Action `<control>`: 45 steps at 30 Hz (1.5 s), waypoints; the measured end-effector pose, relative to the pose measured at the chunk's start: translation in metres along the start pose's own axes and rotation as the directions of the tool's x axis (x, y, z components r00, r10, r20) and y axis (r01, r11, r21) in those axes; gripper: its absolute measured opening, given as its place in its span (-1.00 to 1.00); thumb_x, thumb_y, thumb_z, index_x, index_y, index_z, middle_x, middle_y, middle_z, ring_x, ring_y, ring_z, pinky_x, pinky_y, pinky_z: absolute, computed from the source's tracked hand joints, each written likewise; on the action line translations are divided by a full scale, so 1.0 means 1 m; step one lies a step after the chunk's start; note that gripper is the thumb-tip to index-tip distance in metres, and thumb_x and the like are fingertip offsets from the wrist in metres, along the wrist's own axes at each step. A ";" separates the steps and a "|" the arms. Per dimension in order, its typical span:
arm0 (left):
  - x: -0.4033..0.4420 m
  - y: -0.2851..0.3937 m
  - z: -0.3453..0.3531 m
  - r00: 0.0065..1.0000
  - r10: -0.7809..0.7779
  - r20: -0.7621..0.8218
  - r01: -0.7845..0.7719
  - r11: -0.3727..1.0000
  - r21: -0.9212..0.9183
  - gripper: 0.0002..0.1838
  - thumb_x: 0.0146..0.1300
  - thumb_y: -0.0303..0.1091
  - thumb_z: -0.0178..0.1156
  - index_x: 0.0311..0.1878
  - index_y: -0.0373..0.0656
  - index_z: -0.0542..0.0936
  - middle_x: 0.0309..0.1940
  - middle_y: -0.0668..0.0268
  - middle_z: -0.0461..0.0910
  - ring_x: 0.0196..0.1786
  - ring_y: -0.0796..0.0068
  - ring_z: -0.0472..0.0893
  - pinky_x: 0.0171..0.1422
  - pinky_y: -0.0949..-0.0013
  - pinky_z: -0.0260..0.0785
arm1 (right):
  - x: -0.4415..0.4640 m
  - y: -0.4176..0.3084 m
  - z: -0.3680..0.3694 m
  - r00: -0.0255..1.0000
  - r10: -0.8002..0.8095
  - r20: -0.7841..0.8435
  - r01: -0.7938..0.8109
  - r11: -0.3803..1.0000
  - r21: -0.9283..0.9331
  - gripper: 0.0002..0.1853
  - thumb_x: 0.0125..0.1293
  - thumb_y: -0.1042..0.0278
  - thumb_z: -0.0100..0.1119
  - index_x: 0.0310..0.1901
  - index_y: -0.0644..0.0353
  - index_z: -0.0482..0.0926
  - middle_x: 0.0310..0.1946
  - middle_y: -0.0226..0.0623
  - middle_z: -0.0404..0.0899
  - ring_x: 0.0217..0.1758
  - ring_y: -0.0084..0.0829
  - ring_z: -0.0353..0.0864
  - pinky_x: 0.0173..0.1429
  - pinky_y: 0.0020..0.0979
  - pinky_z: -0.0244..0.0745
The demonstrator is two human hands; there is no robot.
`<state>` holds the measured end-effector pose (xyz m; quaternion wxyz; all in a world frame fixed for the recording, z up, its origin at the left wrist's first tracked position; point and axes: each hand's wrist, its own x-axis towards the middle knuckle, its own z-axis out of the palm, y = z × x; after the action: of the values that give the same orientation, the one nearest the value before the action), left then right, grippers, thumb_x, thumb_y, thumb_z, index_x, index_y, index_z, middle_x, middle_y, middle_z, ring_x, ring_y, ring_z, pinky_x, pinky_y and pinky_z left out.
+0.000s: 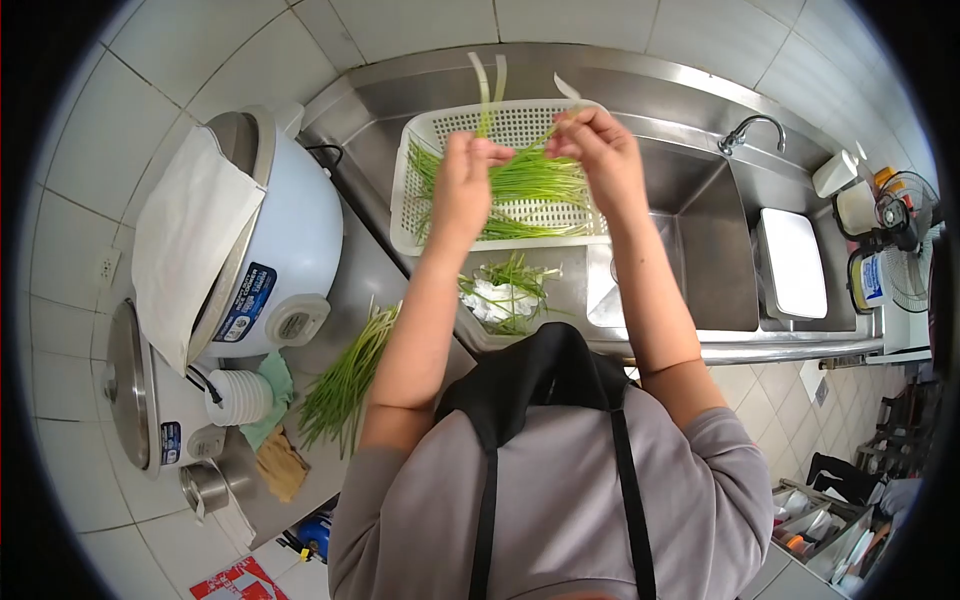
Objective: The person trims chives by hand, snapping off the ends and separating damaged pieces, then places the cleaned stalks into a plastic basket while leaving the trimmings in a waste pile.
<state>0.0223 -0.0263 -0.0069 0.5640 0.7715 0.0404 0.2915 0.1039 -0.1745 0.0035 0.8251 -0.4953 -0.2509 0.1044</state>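
My left hand (465, 180) is closed around a few thin green onions (485, 105), their pale ends sticking up past the fingers. The fingers of my right hand (602, 155) pinch the end of a green onion, and a whitish strip (566, 87) rises just above them. Both hands are over a white perforated basket (402, 215), which holds many green onions (540, 180) lying across it. Below the basket lies a small heap of green scraps (515, 285) with white material in it. More green onions (350, 380) form a bunch on the steel counter, left of my left forearm.
Right of the basket is a steel sink (700, 240) with a faucet (752, 130). A white rectangular container (793, 262) stands at its right. A large rice cooker (290, 230) and a smaller cooker (170, 400) stand on the left, near stacked white cups (238, 397). A fan (908, 215) is far right.
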 end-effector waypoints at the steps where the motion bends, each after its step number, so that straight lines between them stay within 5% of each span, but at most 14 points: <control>1: 0.000 0.005 0.006 1.000 -0.008 0.017 0.006 0.996 0.094 -0.74 0.40 -0.23 -0.18 -0.20 -0.27 0.35 -0.38 0.19 0.56 -0.34 0.44 0.56 -0.18 0.41 0.36 | -0.005 0.005 0.008 0.999 0.035 0.013 -0.035 0.998 0.056 -0.92 0.23 0.53 0.05 -0.28 0.35 0.49 -0.35 -0.25 0.53 -0.37 -0.48 0.55 -0.21 -0.52 0.49; 3: -0.001 0.007 0.012 1.000 -0.016 0.012 0.013 0.979 0.204 -0.76 0.38 -0.25 -0.15 -0.20 -0.28 0.33 -0.43 0.06 0.55 -0.34 0.15 0.55 -0.20 0.25 0.36 | -0.014 0.004 0.016 0.994 0.107 0.019 -0.109 0.988 0.107 -0.87 0.23 0.58 0.03 -0.19 0.33 0.48 -0.33 -0.26 0.51 -0.31 -0.48 0.54 -0.16 -0.49 0.49; 6: -0.002 0.014 0.010 0.998 0.066 -0.019 -0.053 0.925 0.377 -0.80 0.36 -0.28 -0.14 -0.20 -0.25 0.31 -0.52 -0.01 0.52 -0.41 -0.06 0.52 -0.32 0.07 0.33 | -0.018 0.003 0.014 0.831 -0.468 -0.300 0.381 0.872 -0.306 -0.84 0.16 0.59 0.07 -0.19 0.30 0.49 -0.34 -0.31 0.51 -0.33 -0.56 0.50 -0.22 -0.52 0.45; 10: -0.010 0.024 0.005 0.980 0.193 -0.042 -0.141 0.832 0.536 -0.83 0.35 -0.30 -0.14 -0.21 -0.22 0.29 -0.60 0.04 0.51 -0.50 -0.05 0.52 -0.44 0.04 0.30 | -0.029 -0.027 0.009 0.588 -0.723 0.363 0.605 0.096 -0.790 -0.72 -0.07 0.64 0.16 -0.25 0.15 0.55 -0.30 -0.34 0.48 -0.21 -0.35 0.45 -0.15 -0.41 0.38; 14: -0.018 0.039 0.004 0.969 0.248 0.004 -0.204 0.788 0.580 -0.86 0.34 -0.32 -0.13 -0.21 -0.21 0.28 -0.63 0.07 0.51 -0.53 -0.03 0.53 -0.50 0.04 0.28 | -0.025 -0.025 0.025 0.672 -0.545 0.502 0.562 -0.067 -0.825 -0.80 -0.04 0.47 0.25 -0.31 0.03 0.60 -0.25 -0.44 0.48 -0.04 -0.28 0.34 0.01 -0.34 0.22; 17: -0.023 0.042 0.002 0.973 0.231 0.012 -0.199 0.811 0.550 -0.86 0.35 -0.33 -0.13 -0.23 -0.21 0.28 -0.64 0.07 0.48 -0.55 -0.01 0.51 -0.51 0.10 0.27 | -0.025 -0.024 0.022 0.709 -0.492 0.505 0.595 0.033 -0.803 -0.88 0.00 0.45 0.24 -0.37 0.08 0.57 -0.25 -0.40 0.46 -0.04 -0.29 0.32 -0.01 -0.37 0.20; 21: -0.024 0.032 0.000 0.979 0.204 0.013 -0.202 0.956 0.211 -0.83 0.37 -0.28 -0.12 -0.26 -0.19 0.29 -0.67 0.20 0.39 -0.62 0.29 0.42 -0.52 0.31 0.22 | -0.027 -0.014 0.024 0.867 -0.387 0.315 0.489 0.535 -0.689 -0.96 0.13 0.45 0.18 -0.39 0.13 0.51 -0.28 -0.37 0.45 -0.09 -0.41 0.35 -0.02 -0.44 0.20; 24: -0.022 0.032 -0.002 0.996 0.066 0.060 -0.059 0.992 -0.111 -0.82 0.39 -0.26 -0.12 -0.26 -0.16 0.31 -0.65 0.38 0.28 -0.64 0.59 0.25 -0.57 0.52 0.06 | -0.027 -0.007 0.030 0.986 -0.160 0.052 0.166 0.974 -0.157 -0.94 0.20 0.43 0.12 -0.35 0.20 0.49 -0.34 -0.47 0.43 -0.19 -0.55 0.37 -0.02 -0.51 0.23; 28: -0.016 0.050 -0.028 0.981 -0.080 0.179 0.175 0.769 -0.615 -0.83 0.40 -0.26 -0.17 -0.24 -0.12 0.35 -0.63 0.52 0.12 -0.64 0.77 0.05 -0.62 0.65 -0.14 | -0.010 -0.024 0.015 0.992 -0.124 0.009 0.117 0.954 0.277 -0.91 0.32 0.40 -0.02 -0.23 0.20 0.43 -0.42 -0.45 0.42 -0.28 -0.61 0.37 -0.14 -0.57 0.28; 30: -0.010 0.055 -0.047 0.982 0.035 0.187 0.132 0.586 -0.799 -0.82 0.40 -0.27 -0.19 -0.23 -0.12 0.35 -0.63 0.51 0.12 -0.66 0.73 0.03 -0.63 0.62 -0.12 | -0.015 -0.024 0.009 0.990 0.007 0.140 -0.022 0.995 0.101 -0.86 0.32 0.39 -0.01 -0.13 0.19 0.43 -0.42 -0.48 0.42 -0.40 -0.62 0.37 -0.23 -0.55 0.32; 32: -0.006 0.065 -0.060 0.985 0.076 0.152 0.092 0.510 -0.855 -0.83 0.40 -0.28 -0.20 -0.22 -0.11 0.36 -0.64 0.51 0.10 -0.67 0.73 0.01 -0.64 0.61 -0.14 | -0.032 -0.023 0.017 0.965 0.178 0.192 -0.144 0.974 -0.176 -0.84 0.31 0.38 0.02 -0.13 0.21 0.46 -0.38 -0.46 0.48 -0.41 -0.62 0.41 -0.23 -0.54 0.35; 35: -0.003 0.073 -0.075 0.976 0.163 0.146 0.069 0.405 -0.912 -0.83 0.40 -0.29 -0.21 -0.21 -0.09 0.36 -0.64 0.51 0.09 -0.68 0.73 0.00 -0.64 0.61 -0.16 | -0.048 0.017 0.018 0.855 0.233 0.463 -0.168 0.970 -0.177 -0.79 0.27 0.31 0.12 -0.18 0.26 0.56 -0.34 -0.45 0.59 -0.25 -0.67 0.50 -0.08 -0.56 0.39; 38: -0.005 0.077 -0.085 0.966 0.215 0.144 0.060 0.358 -0.932 -0.84 0.40 -0.28 -0.23 -0.22 -0.07 0.34 -0.65 0.52 0.09 -0.68 0.72 -0.02 -0.64 0.61 -0.17 | -0.060 0.029 0.021 0.769 0.408 0.493 -0.325 0.913 -0.248 -0.80 0.23 0.30 0.16 -0.24 0.27 0.62 -0.28 -0.37 0.63 -0.16 -0.65 0.52 0.00 -0.58 0.37; 45: -0.007 0.074 -0.089 0.962 0.238 0.133 0.060 0.291 -0.955 -0.85 0.41 -0.30 -0.24 -0.23 -0.07 0.32 -0.65 0.51 0.08 -0.69 0.72 -0.04 -0.64 0.59 -0.18 | -0.065 0.035 0.032 0.705 0.384 0.597 -0.327 0.922 -0.207 -0.81 0.16 0.36 0.24 -0.25 0.28 0.62 -0.28 -0.36 0.63 -0.19 -0.66 0.51 -0.01 -0.58 0.36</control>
<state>-0.0470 0.0197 0.0738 0.8936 0.3166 -0.2551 0.1901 0.0347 -0.1607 -0.0348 0.6364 -0.5055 -0.4147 0.4092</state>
